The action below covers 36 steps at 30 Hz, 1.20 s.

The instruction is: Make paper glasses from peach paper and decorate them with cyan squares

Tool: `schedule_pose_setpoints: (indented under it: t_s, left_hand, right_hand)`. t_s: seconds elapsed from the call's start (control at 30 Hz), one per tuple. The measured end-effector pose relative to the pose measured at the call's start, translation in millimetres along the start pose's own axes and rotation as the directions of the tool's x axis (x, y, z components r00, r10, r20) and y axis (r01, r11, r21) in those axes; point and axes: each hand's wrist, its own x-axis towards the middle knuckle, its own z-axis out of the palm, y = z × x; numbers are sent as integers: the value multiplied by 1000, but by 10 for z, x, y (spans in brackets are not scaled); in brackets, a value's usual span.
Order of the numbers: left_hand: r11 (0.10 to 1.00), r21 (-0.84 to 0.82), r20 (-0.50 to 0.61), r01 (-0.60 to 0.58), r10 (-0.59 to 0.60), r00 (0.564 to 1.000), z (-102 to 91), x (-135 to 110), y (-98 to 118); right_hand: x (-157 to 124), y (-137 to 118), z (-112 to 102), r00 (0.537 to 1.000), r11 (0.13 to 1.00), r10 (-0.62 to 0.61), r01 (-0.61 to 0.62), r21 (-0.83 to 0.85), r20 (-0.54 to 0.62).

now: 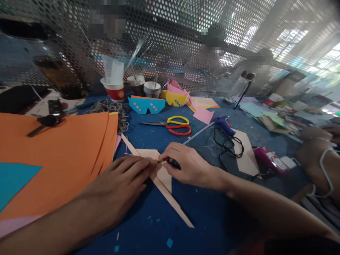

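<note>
A pale peach piece of paper, folded into a long pointed strip, lies on the blue table. My left hand rests flat on its left part, fingers stretched toward the fold. My right hand presses on the paper from the right with fingers curled together in a pinch at the crease; a small dark thing shows under the fingers, too hidden to name. The two hands almost touch at the fingertips.
Orange paper sheets with a teal piece lie at left. Scissors with yellow and red handles, a blue glue gun with black cord, paper cups, folded paper crafts and a purple device stand beyond. Another person's arm is at right.
</note>
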Motion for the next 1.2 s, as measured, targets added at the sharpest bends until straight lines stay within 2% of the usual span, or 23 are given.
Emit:
schedule_pose_setpoints:
  t_s: [0.1,0.2,0.33,0.4,0.47,0.53,0.57,0.63,0.67,0.73,0.8,0.87,0.93,1.0,1.1,1.2]
  left_hand:
    - [998,-59,-18,18,-19,1000,11,2,-6]
    - [991,-129,-82,39,-50,995,-38,22,4]
    - [954,-251,-231,164,-223,947,-216,40,38]
    - [898,-338,-234,280,-369,900,-297,35,48]
    - [770,-465,-86,437,-530,843,-329,35,48]
    - [565,-618,130,546,-611,780,-312,60,41]
    - [450,-699,210,556,-614,761,-294,84,39]
    - [233,-821,310,522,-585,749,-269,152,44]
    - [154,-852,335,500,-573,748,-270,190,51]
    - [76,-870,376,488,-538,754,-303,256,68]
    - [50,-863,411,502,-508,757,-358,291,73]
    - [73,-848,418,525,-516,748,-401,285,56]
    - [127,-829,401,545,-544,737,-415,251,19]
    - [153,-813,405,562,-545,734,-403,210,-23]
    - [113,-809,463,577,-482,744,-381,182,-71]
    - [125,-812,464,571,-456,760,-404,208,-90]
  right_hand:
    - [-7,10,3,1000,1000,11,-11,17,-19]
    - [-18,23,21,999,998,28,-26,59,-40]
    - [-8,11,38,981,984,75,-43,173,-179]
    - [11,-20,32,951,971,124,-58,233,-281]
    - [29,-62,20,916,954,187,-84,287,-355]
    - [39,-110,16,892,932,246,-110,344,-380]
    - [39,-134,21,886,919,268,-117,377,-378]
    - [35,-182,43,884,886,301,-121,447,-358]
    - [31,-204,58,885,867,315,-122,483,-341]
    - [25,-244,85,897,831,326,-121,543,-299]
    - [20,-271,89,910,834,294,-95,543,-292]
    - [12,-284,56,915,895,198,-23,446,-351]
    - [-3,-285,-11,898,963,54,69,262,-436]
    - [-24,-281,-91,873,990,-89,129,51,-480]
    - [-49,-280,-187,869,969,-227,155,-193,-439]
    - [-47,-285,-227,893,946,-276,188,-263,-355]
